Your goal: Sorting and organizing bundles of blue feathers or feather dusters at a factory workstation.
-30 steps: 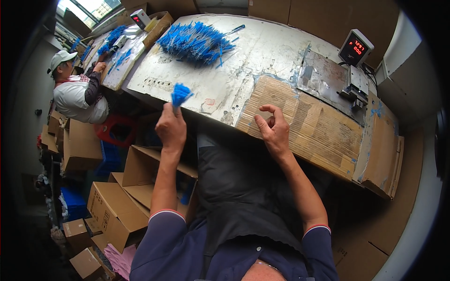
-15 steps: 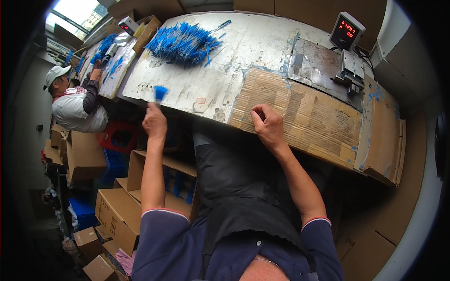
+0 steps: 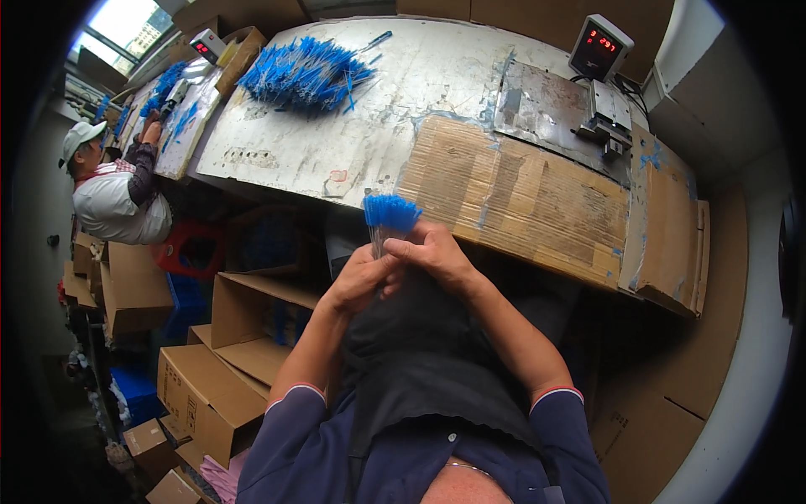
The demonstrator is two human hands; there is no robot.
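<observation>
My left hand [image 3: 366,277] is closed round the lower part of a bundle of thin, clear strands with blue tips [image 3: 391,213]. The bundle stands roughly upright, tips up, just off the near edge of the worktable. From the right, my right hand [image 3: 432,254] grips the same bundle, its thumb across the clear strands just below the blue tips. Both hands are close together above the dark apron. Farther off on the table lies a large heap of similar blue-tipped strands [image 3: 302,76].
A cardboard sheet [image 3: 537,197] covers the near right of the white worktable [image 3: 311,147]. Beyond it are a metal plate with a clamp-like device [image 3: 609,126] and a red-digit display [image 3: 601,46]. A co-worker [image 3: 122,185] sits at the left. Open cartons [image 3: 210,395] stand at lower left.
My left hand has come rightward and nearer with the bundle from the left table edge. My right hand has moved left off the cardboard sheet and joined it on the bundle.
</observation>
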